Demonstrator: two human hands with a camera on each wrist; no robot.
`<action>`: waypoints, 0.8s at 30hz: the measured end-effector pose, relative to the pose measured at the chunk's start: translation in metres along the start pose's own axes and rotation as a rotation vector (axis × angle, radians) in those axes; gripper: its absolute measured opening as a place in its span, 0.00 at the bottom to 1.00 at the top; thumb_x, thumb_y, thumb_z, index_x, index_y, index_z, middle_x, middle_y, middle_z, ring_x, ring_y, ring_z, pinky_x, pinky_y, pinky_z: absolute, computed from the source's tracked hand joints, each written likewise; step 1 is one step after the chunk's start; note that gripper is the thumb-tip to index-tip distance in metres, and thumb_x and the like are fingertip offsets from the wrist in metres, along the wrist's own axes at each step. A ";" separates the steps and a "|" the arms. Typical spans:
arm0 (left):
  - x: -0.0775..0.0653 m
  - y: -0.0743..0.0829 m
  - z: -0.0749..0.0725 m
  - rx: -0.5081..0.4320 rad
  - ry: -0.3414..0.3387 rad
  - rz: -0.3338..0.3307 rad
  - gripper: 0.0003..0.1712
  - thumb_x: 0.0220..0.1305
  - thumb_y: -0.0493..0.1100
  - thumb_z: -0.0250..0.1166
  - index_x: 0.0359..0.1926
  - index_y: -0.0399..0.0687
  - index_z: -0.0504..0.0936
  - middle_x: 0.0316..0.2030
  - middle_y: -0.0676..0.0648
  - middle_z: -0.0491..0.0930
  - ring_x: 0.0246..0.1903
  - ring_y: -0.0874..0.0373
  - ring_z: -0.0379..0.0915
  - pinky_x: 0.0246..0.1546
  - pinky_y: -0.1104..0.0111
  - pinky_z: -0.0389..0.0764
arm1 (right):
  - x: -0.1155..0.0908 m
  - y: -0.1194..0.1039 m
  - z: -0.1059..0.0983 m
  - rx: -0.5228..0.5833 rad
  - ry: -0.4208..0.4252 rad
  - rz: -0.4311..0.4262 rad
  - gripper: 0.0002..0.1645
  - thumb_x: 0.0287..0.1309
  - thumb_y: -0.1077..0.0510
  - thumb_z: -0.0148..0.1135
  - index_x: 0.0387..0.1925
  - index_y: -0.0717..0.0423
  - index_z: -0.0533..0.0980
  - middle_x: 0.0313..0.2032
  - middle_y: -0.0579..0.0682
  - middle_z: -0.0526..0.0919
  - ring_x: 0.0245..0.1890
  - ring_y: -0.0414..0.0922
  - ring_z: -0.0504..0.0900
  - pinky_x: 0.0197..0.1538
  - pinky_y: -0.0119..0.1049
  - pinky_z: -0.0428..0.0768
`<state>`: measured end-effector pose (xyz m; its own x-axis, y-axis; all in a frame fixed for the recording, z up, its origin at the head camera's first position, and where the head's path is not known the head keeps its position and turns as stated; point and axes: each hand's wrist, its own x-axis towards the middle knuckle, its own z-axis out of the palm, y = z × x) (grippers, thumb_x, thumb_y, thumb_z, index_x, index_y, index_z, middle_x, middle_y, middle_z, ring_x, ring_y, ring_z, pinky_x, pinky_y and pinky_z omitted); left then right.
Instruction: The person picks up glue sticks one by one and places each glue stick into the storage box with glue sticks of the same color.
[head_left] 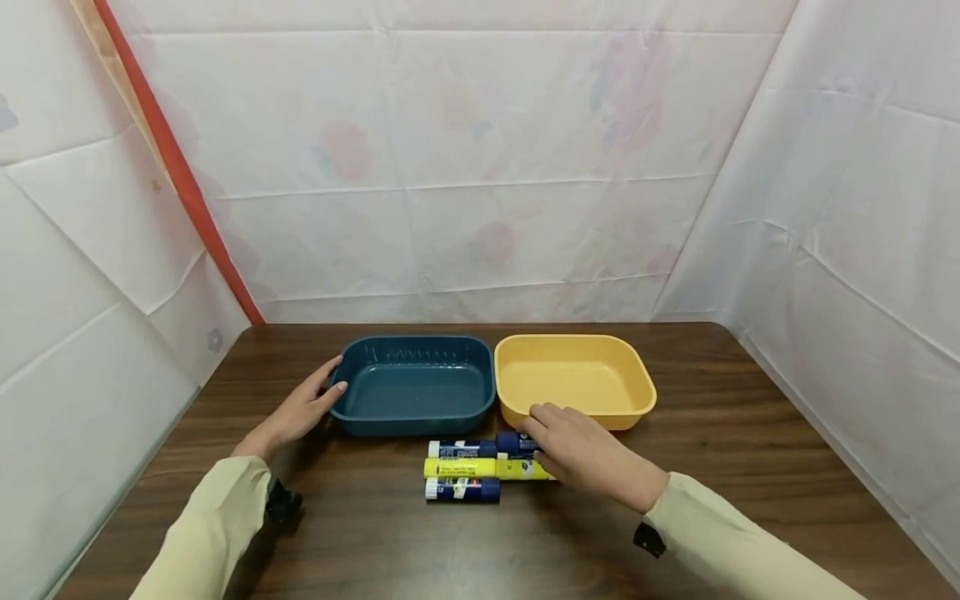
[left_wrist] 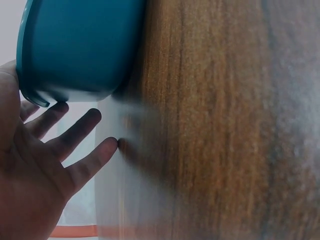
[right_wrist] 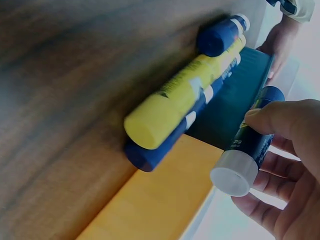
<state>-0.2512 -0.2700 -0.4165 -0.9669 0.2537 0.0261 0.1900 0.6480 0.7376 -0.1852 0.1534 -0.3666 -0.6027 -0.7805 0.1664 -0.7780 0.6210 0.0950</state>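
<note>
My right hand (head_left: 588, 458) pinches a dark blue glue stick (right_wrist: 252, 137) with a white end. The right wrist view shows it raised off the table, while the hand hides it in the head view. Below it lie a yellow glue stick (head_left: 525, 470) and a blue glue stick (head_left: 517, 443), end to end with another yellow stick (head_left: 461, 468) and another blue one (head_left: 463, 449). One more blue stick (head_left: 462, 490) lies at the front. My left hand (head_left: 292, 410), fingers spread and fairly straight, touches the left rim of the dark teal tray (head_left: 412, 423).
A yellow tray (head_left: 637, 404) stands right beside the teal one, behind the glue sticks. Both are on a brown wooden table (head_left: 360, 533). White patterned cloth (head_left: 465, 167) hangs behind and at both sides.
</note>
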 end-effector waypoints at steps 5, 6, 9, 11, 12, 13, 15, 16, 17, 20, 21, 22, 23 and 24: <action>0.001 0.000 0.000 -0.004 0.006 0.012 0.38 0.75 0.54 0.43 0.74 0.39 0.42 0.68 0.27 0.50 0.62 0.31 0.55 0.58 0.38 0.59 | 0.010 0.005 -0.006 -0.034 0.018 -0.021 0.19 0.55 0.56 0.67 0.49 0.54 0.75 0.36 0.44 0.72 0.32 0.39 0.68 0.32 0.31 0.71; 0.001 0.000 0.000 -0.004 0.006 0.010 0.38 0.75 0.54 0.43 0.74 0.39 0.42 0.68 0.27 0.50 0.62 0.31 0.56 0.58 0.38 0.59 | 0.012 0.006 -0.007 -0.039 0.021 -0.024 0.20 0.55 0.56 0.67 0.49 0.54 0.75 0.36 0.44 0.73 0.32 0.39 0.68 0.32 0.31 0.72; 0.001 0.000 0.001 0.000 0.008 0.008 0.38 0.75 0.54 0.43 0.74 0.39 0.43 0.68 0.27 0.50 0.62 0.31 0.56 0.58 0.38 0.59 | 0.018 0.008 -0.009 -0.042 0.027 -0.019 0.20 0.55 0.56 0.68 0.49 0.54 0.75 0.37 0.44 0.74 0.33 0.39 0.70 0.34 0.31 0.73; 0.001 0.000 0.001 0.000 0.010 0.014 0.37 0.75 0.53 0.43 0.74 0.39 0.43 0.68 0.26 0.50 0.62 0.31 0.55 0.58 0.38 0.59 | 0.022 0.009 -0.011 -0.044 0.028 -0.014 0.20 0.54 0.55 0.68 0.49 0.54 0.75 0.37 0.44 0.74 0.33 0.39 0.70 0.35 0.30 0.74; 0.001 0.001 0.001 0.001 0.012 0.019 0.37 0.75 0.53 0.43 0.74 0.38 0.43 0.68 0.26 0.50 0.62 0.30 0.56 0.58 0.38 0.59 | 0.024 0.009 -0.012 -0.046 0.028 -0.013 0.20 0.55 0.55 0.68 0.49 0.54 0.75 0.37 0.44 0.74 0.33 0.39 0.70 0.35 0.30 0.74; 0.001 0.001 0.001 0.001 0.013 0.024 0.37 0.75 0.52 0.43 0.74 0.38 0.43 0.68 0.26 0.50 0.61 0.30 0.56 0.57 0.38 0.59 | 0.026 0.010 -0.012 -0.050 0.029 -0.014 0.20 0.55 0.55 0.68 0.49 0.54 0.75 0.37 0.44 0.74 0.34 0.39 0.70 0.35 0.30 0.74; 0.001 0.001 0.002 -0.003 0.016 0.030 0.37 0.75 0.51 0.43 0.74 0.37 0.43 0.68 0.26 0.50 0.61 0.30 0.56 0.57 0.37 0.60 | 0.030 0.011 -0.013 -0.056 0.033 -0.013 0.20 0.56 0.54 0.68 0.49 0.54 0.75 0.37 0.44 0.74 0.34 0.39 0.70 0.36 0.30 0.74; 0.001 0.002 0.002 -0.005 0.017 0.030 0.37 0.75 0.52 0.43 0.74 0.37 0.43 0.68 0.26 0.50 0.61 0.30 0.56 0.57 0.37 0.60 | 0.032 0.011 -0.014 -0.058 0.036 -0.015 0.20 0.56 0.53 0.67 0.49 0.54 0.75 0.37 0.44 0.74 0.34 0.39 0.70 0.35 0.30 0.74; 0.001 0.002 0.002 -0.003 0.017 0.029 0.37 0.75 0.52 0.43 0.74 0.37 0.43 0.68 0.26 0.50 0.61 0.30 0.56 0.57 0.38 0.60 | 0.034 0.012 -0.014 -0.059 0.039 -0.018 0.19 0.57 0.53 0.67 0.49 0.54 0.75 0.37 0.45 0.74 0.33 0.39 0.69 0.35 0.30 0.74; 0.000 0.002 0.002 -0.004 0.017 0.022 0.37 0.75 0.53 0.43 0.74 0.38 0.43 0.68 0.26 0.50 0.61 0.31 0.56 0.57 0.38 0.60 | 0.040 0.014 -0.014 -0.059 0.057 -0.025 0.18 0.58 0.53 0.66 0.48 0.54 0.75 0.37 0.45 0.74 0.33 0.39 0.69 0.36 0.30 0.74; 0.000 0.002 0.002 -0.002 0.016 0.022 0.37 0.75 0.53 0.43 0.74 0.38 0.43 0.68 0.26 0.50 0.61 0.31 0.56 0.57 0.38 0.60 | 0.042 0.014 -0.015 -0.058 0.064 -0.029 0.18 0.58 0.54 0.65 0.48 0.54 0.75 0.37 0.45 0.74 0.33 0.39 0.69 0.36 0.30 0.74; 0.001 0.002 0.002 -0.002 0.016 0.022 0.37 0.75 0.53 0.43 0.74 0.38 0.43 0.68 0.26 0.51 0.61 0.31 0.57 0.57 0.38 0.60 | 0.044 0.015 -0.015 -0.054 0.070 -0.033 0.17 0.58 0.54 0.65 0.48 0.54 0.75 0.36 0.45 0.74 0.33 0.39 0.69 0.35 0.30 0.74; 0.001 0.001 0.002 0.000 0.016 0.023 0.38 0.75 0.54 0.43 0.74 0.38 0.43 0.67 0.26 0.51 0.61 0.31 0.57 0.57 0.38 0.60 | 0.046 0.015 -0.015 -0.051 0.076 -0.035 0.16 0.58 0.54 0.65 0.47 0.54 0.75 0.36 0.45 0.74 0.32 0.39 0.69 0.35 0.30 0.74; 0.001 0.002 0.002 -0.001 0.016 0.025 0.37 0.75 0.53 0.43 0.74 0.38 0.43 0.67 0.26 0.51 0.61 0.31 0.57 0.57 0.38 0.60 | 0.047 0.016 -0.015 -0.051 0.081 -0.035 0.16 0.58 0.55 0.65 0.47 0.54 0.76 0.36 0.45 0.74 0.32 0.39 0.69 0.35 0.30 0.74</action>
<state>-0.2514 -0.2671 -0.4168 -0.9645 0.2585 0.0548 0.2137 0.6412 0.7370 -0.2234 0.1272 -0.3427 -0.5571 -0.7948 0.2408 -0.7872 0.5977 0.1519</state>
